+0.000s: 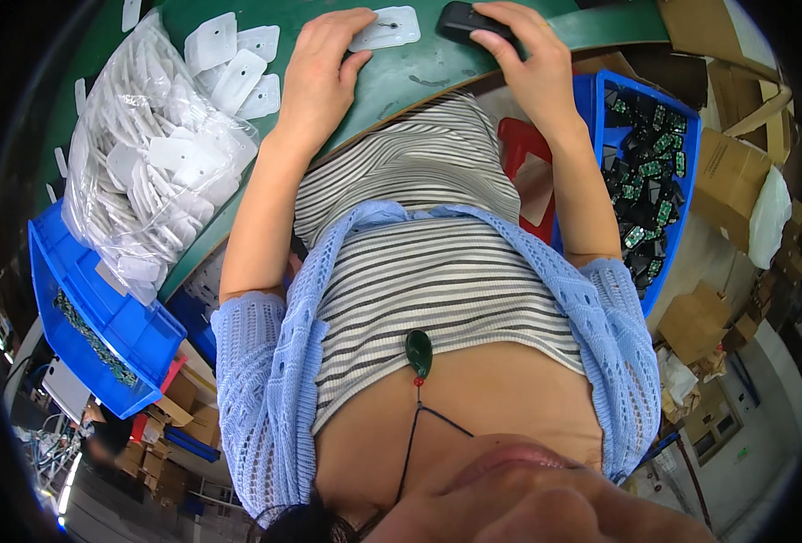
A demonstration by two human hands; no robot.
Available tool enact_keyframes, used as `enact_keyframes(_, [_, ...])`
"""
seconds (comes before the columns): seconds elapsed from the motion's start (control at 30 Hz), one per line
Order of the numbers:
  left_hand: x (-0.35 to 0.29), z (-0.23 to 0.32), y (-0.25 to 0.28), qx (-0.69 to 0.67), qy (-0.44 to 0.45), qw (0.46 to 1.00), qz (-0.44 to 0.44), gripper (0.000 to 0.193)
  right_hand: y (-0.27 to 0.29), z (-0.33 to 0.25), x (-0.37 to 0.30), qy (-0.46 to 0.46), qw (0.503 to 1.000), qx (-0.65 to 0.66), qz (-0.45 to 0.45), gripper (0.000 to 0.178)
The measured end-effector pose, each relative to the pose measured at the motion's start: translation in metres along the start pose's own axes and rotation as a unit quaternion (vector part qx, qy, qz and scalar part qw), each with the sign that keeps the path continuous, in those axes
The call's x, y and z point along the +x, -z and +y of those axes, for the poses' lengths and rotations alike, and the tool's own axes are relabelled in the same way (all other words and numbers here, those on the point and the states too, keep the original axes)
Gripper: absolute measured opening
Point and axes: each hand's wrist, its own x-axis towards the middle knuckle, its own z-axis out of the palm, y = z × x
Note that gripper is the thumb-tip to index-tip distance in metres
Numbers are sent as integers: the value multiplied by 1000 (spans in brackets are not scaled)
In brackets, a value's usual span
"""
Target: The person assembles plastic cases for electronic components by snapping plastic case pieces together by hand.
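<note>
On the green table (410,77), a flat white plastic cover (399,34) lies with a small dark piece at its middle. The fingers and thumb of my left hand (324,77) curl around its left end. A little to the right, my right hand (539,68) grips a black plastic case (458,22) between thumb and fingers, just above or on the tabletop; I cannot tell which. The case's right end is hidden by the fingers. Several loose white covers (238,80) lie left of my left hand, beside a clear bag (152,167) full of similar covers.
A blue bin (688,195) to my right holds many black cases with green circuit boards. Blue trays (102,271) stand at the lower left, one with small green parts. A red stool (520,145) shows under the table edge. Cardboard boxes (731,185) are stacked at the right.
</note>
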Motion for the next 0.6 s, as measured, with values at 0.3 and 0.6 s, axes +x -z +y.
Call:
enact_keyframes(0.3, [6,49,-11,-582,256,771,28,36,-21,-24,-8,-308,644,696,-80,37])
enact_keyframes(0.6, [6,62,9,-569,287,769,-44,37,-26,-42,-24,-356,654,661,-91,36])
